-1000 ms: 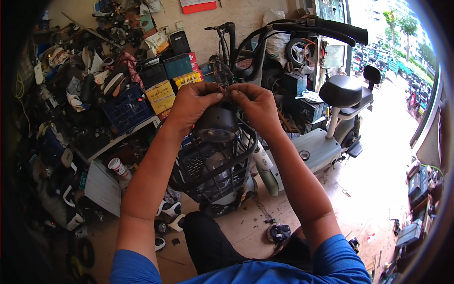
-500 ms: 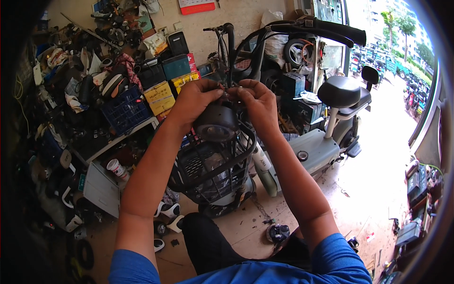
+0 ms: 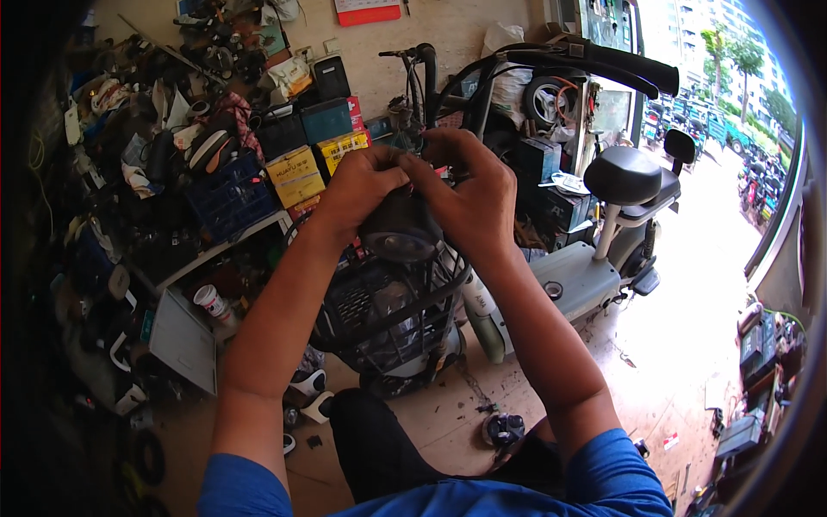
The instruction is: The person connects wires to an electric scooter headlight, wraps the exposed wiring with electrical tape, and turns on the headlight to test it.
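An electric scooter stands in front of me, its round black headlight (image 3: 401,236) above a black wire basket (image 3: 379,302). Just over the headlight, my left hand (image 3: 360,189) is closed in a pinch between thumb and forefinger. My right hand (image 3: 475,196) meets it there, thumb and forefinger pressed together at the left fingertips, the other fingers curled. Whatever small piece they hold is hidden by the fingers. Behind the hands the black handlebar (image 3: 594,59) reaches to the right, with cables running down from it.
Right of my arms are the scooter's grey footboard (image 3: 575,280) and black saddle (image 3: 622,175). Cluttered shelving on the left holds a blue crate (image 3: 231,202) and a yellow box (image 3: 295,177). A dark round part (image 3: 503,428) lies on the floor near my knee.
My right hand has shifted left, its fingers now overlapping the left fingertips. My left hand stays near the headlight, still pinching. The whole view has tilted slightly.
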`<state>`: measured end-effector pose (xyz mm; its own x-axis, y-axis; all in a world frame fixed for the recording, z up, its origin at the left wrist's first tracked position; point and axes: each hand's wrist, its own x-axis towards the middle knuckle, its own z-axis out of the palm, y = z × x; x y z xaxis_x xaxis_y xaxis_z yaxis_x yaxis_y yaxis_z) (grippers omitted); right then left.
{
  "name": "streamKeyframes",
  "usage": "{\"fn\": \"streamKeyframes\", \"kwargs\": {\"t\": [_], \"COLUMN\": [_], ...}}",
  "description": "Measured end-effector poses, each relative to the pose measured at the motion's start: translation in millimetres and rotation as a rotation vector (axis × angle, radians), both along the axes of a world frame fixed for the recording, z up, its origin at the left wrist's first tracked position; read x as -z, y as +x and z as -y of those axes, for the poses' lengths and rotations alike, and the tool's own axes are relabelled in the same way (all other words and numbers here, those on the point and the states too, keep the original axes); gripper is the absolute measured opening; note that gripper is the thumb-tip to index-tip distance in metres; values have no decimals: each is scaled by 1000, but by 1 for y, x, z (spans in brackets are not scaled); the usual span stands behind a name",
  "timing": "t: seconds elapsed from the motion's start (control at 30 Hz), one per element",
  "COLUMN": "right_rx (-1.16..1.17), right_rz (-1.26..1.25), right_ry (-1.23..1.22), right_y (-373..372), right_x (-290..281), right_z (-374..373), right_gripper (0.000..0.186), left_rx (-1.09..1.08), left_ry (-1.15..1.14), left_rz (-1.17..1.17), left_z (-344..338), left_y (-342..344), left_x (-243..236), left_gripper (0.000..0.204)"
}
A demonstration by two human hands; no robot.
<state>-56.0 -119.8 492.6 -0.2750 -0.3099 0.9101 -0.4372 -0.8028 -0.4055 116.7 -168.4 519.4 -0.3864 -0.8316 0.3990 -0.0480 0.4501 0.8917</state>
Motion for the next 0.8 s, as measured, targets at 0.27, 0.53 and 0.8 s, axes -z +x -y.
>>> {"fn": "streamKeyframes", "kwargs": {"t": [0.27,0.53,0.8], "right_rx": [-70,-310,-1], "right_rz": [61,70,-83], "right_ry": [67,309,188], "right_y": [-1,-11,0], "right_x": [-9,-1,-6], "right_z": [3,6,15], "right_gripper": [16,23,26], "left_rx": [-14,-2,17], "left_ry": [12,37,-8], "left_rz": [9,-57,27], "left_z": [-7,-8,-4], "left_y": [-3,2,-4], "left_x": [-2,3,0], "left_gripper": [19,23,22]}}
